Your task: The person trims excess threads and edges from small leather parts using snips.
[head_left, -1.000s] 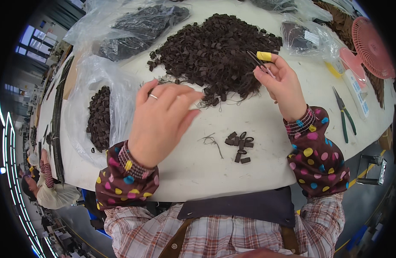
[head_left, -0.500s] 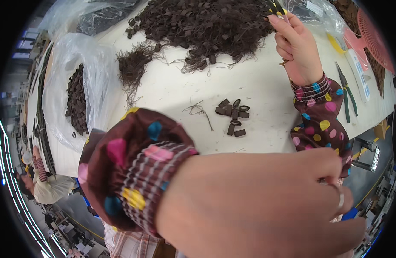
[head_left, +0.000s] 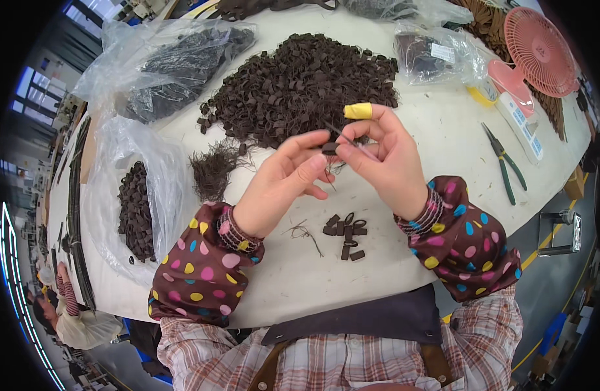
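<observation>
A small dark loop piece [head_left: 330, 148] sits pinched between the two hands, lifted clear of the tabletop [head_left: 437, 140] in front of the big heap of the same dark pieces [head_left: 300, 88]. The left hand [head_left: 283, 182] grips it between thumb and forefinger, closed tight on it; the right hand [head_left: 384, 156] is narrowed to a pinch too, working a thin dark tool [head_left: 342, 135] against the piece — what kind of tool I cannot tell from here. The right forefinger wears a yellow finger cot [head_left: 358, 111].

To do this well, I'd judge the left hand should hold the piece dead steady and let the right do the fine picking, with any loose thread pulled away from the body so it doesn't snag the sleeve.

Both wrists are raised and bent inward, fingertips meeting at the middle, forearms in dotted sleeves coming up from below. Beneath them lies a little cluster of finished-looking pieces [head_left: 347, 236] with a stray thread [head_left: 304, 231] just beside — further left, a tuft of fibre [head_left: 214, 171] and an open plastic bag of pieces [head_left: 135, 212]. Green-handled pliers [head_left: 505, 163] lie well off to the right, near a pink fan [head_left: 538, 42].
</observation>
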The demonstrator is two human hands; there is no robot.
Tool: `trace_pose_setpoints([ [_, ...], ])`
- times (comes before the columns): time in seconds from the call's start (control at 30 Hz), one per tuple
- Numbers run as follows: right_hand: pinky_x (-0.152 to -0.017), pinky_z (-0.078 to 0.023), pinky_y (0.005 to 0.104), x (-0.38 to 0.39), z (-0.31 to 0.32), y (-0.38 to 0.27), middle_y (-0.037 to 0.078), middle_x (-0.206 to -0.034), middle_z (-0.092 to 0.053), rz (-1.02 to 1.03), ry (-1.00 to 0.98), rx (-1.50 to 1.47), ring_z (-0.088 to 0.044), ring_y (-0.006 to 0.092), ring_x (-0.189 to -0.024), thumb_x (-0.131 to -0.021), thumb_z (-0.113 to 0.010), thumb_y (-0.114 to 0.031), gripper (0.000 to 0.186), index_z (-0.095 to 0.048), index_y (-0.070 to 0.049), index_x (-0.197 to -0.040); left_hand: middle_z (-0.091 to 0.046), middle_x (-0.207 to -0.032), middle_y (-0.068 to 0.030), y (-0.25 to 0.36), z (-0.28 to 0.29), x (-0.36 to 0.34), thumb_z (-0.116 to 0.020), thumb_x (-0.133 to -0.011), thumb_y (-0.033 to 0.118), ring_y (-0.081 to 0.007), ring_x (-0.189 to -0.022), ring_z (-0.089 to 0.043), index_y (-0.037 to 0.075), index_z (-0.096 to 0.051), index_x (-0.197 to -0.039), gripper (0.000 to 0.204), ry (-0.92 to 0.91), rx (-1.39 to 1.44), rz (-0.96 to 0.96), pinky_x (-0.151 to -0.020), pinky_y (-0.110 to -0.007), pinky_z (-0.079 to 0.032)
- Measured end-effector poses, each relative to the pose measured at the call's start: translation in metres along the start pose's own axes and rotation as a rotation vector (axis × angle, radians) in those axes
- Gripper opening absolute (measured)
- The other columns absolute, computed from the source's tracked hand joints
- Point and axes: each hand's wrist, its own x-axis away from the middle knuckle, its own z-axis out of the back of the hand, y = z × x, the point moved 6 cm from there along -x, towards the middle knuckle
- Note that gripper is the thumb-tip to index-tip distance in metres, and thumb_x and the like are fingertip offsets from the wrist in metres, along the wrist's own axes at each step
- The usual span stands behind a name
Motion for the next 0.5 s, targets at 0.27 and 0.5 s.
trace_pose_setpoints([
  [0.27,-0.047,-0.038,0.0172,0.001,-0.007,0.002,0.004,-0.090,-0.060,0.081,-0.114,0.372,-0.050,0.0027,-0.051,-0.074,-0.062,0.001,0.045,-0.043,-0.002,-0.114,-0.062,-0.090,-0.0058,-0.012,0.016,-0.005,-0.056,-0.088,0.011,-0.0105,-0.078,-0.059,-0.001,-0.056,-0.103,0.018,0.069,-0.068,-0.055,-0.069,-0.024,-0.049],
  [0.5,-0.048,-0.039,0.0175,-0.001,-0.004,-0.002,0.004,-0.089,-0.059,0.095,-0.275,0.480,-0.048,0.0020,-0.052,-0.075,-0.064,-0.001,0.045,-0.044,-0.004,-0.115,-0.062,-0.083,-0.0060,-0.014,0.016,-0.003,-0.056,-0.086,0.006,-0.0099,-0.068,-0.059,-0.002,-0.060,-0.097,0.014,0.055,-0.153,-0.008,-0.066,-0.023,-0.051],
])
